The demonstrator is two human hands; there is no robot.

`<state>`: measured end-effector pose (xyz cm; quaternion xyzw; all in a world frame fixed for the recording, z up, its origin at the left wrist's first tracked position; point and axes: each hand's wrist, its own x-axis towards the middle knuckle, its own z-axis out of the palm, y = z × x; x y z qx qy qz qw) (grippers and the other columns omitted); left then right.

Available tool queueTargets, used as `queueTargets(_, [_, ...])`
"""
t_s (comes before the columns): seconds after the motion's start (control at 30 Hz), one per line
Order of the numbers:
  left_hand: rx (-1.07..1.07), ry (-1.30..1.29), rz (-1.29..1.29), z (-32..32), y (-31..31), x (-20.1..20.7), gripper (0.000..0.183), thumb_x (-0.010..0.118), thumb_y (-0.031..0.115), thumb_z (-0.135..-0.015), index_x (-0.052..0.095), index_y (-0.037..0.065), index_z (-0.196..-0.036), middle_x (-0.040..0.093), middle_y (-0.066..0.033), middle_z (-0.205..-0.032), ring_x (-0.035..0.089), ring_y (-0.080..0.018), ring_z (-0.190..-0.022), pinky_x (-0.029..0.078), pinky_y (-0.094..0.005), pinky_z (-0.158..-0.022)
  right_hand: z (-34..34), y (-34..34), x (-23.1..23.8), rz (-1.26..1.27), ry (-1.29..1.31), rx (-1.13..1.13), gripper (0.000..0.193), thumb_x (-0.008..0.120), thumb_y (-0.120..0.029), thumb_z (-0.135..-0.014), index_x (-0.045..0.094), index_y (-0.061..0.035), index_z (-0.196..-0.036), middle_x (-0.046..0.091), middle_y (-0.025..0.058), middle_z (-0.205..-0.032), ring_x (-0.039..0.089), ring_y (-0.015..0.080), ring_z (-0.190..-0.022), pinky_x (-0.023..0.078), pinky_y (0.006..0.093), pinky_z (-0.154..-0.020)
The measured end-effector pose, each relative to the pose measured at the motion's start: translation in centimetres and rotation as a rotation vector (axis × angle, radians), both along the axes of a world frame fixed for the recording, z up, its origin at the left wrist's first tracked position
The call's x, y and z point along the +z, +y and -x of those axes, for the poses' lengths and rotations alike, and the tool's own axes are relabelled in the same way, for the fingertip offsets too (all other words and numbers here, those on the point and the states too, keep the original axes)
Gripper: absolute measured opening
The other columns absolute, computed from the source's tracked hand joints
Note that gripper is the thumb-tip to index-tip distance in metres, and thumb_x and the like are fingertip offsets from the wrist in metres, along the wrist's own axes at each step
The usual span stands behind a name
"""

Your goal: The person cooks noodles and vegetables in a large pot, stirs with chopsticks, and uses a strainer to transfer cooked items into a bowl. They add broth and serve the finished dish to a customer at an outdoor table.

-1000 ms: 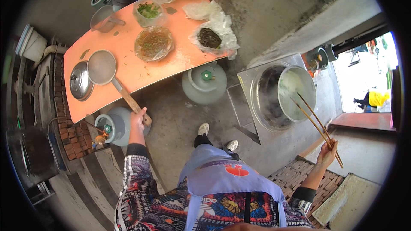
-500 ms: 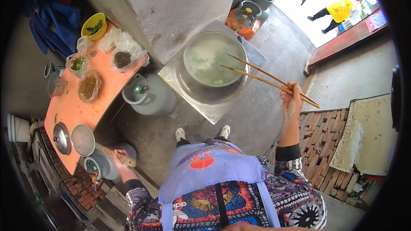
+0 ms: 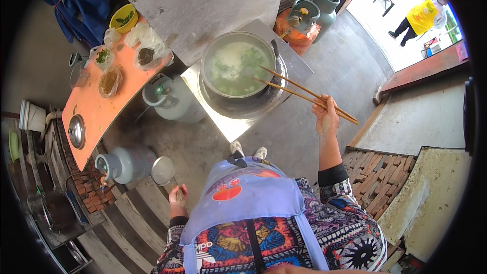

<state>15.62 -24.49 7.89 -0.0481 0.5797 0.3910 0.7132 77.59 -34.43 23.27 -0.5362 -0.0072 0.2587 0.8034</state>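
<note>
A pair of long wooden chopsticks (image 3: 309,96) is gripped in my right hand (image 3: 326,115), with their tips reaching over the right side of the pot. The large metal pot (image 3: 203,71) holds cloudy liquid with green and pale bits, and sits on a metal-topped stove (image 3: 225,127). Low at my left side, my left hand (image 3: 178,196) is closed around the handle of a round strainer (image 3: 163,171). That strainer hangs well apart from the pot, near a grey gas cylinder (image 3: 133,164).
On the left, an orange table (image 3: 96,116) carries bagged bowls of food, a yellow bowl (image 3: 133,24) of greens and a metal lid (image 3: 76,132). Another gas cylinder (image 3: 175,102) stands beside the stove. Several bricks (image 3: 378,172) lie right. A person in yellow (image 3: 423,18) stands outside the doorway.
My left hand has drawn the strainer away from the table edge, toward my body. My right hand keeps the chopsticks at the pot. More green shows in the liquid, and the whole view has shifted.
</note>
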Motion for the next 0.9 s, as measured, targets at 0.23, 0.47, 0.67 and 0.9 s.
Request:
queueTargets(0.23, [-0.47,0.287,-0.216,0.7,-3.6,-7.1,0.016,0.064,0.008,-0.079,0.051,0.002,-0.073,0.057,-0.0082,-0.072,0.059,-0.0178,-0.064,0.05,-0.0272,-0.059,-1.5,-0.8,-0.7,0.033,-0.023,0.006,0.026,0.05,-0.027,-0.095,0.058,-0.0027,-0.099,0.065,0.0133,-0.083,0.062,0.0173,-0.063,0.053,0.0286,-0.056])
queueTargets(0.47, [-0.214,-0.058,0.023,-2.0,-2.6,-10.2,0.014,0.063,0.005,-0.077,0.05,0.001,-0.079,0.055,-0.0079,-0.079,0.057,-0.0198,-0.073,0.051,-0.0294,-0.067,-2.7,0.3,0.8,0.101,-0.109,0.03,0.026,0.05,-0.026,-0.095,0.058,-0.0011,-0.097,0.065,0.0131,-0.08,0.062,0.016,-0.058,0.053,0.0257,-0.05])
queueTargets(0.67, [0.106,-0.195,0.22,-5.6,2.3,-5.8,0.014,0.057,0.0,-0.073,0.049,-0.003,-0.085,0.056,-0.0156,-0.086,0.059,-0.0316,-0.083,0.056,-0.0397,-0.072,-4.3,1.4,1.9,0.155,-0.198,0.088,0.026,0.048,-0.025,-0.096,0.059,-0.0004,-0.097,0.065,0.0125,-0.078,0.061,0.0156,-0.057,0.052,0.025,-0.05])
queueTargets(0.9, [0.173,-0.11,0.228,-6.7,3.7,-8.8,0.019,0.056,-0.001,-0.068,0.048,0.001,-0.085,0.055,-0.0187,-0.087,0.06,-0.0346,-0.082,0.056,-0.0382,-0.067,-7.9,5.0,2.9,0.19,-0.262,0.208,0.025,0.049,-0.023,-0.096,0.06,0.0,-0.096,0.065,0.0112,-0.078,0.06,0.0147,-0.057,0.05,0.0245,-0.052])
